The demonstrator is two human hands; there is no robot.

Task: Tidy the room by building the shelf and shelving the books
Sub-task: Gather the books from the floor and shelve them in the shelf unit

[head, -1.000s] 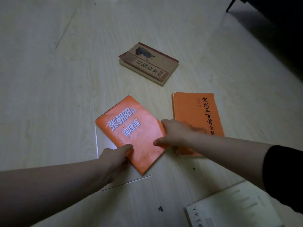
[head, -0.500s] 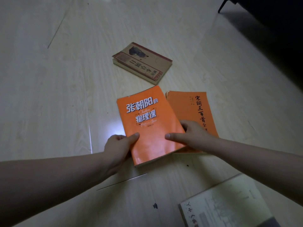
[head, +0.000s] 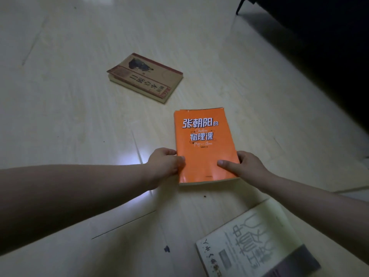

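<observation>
The orange book point(head: 203, 144) is now sitting squared atop the second orange volume point(head: 211, 108) (only a sliver is peeking out at twelve o'clock), so a stack is forming for shelving. The left hand point(head: 163, 163) and right hand point(head: 246, 166) are pinching its glossy lower edges, thumbs on top. A matte brown book point(head: 145, 76) is lying at eleven o'clock, a white book point(head: 255, 244) at five.

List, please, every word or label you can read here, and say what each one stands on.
"张朝阳的": orange book cover, top line.
"物理课": same cover, second line.
Thin script on that cover: too small to read.
Brown book: upside-down title, too blurred to read.
White book: large upside-down characters, too dim to read reliably.
</observation>
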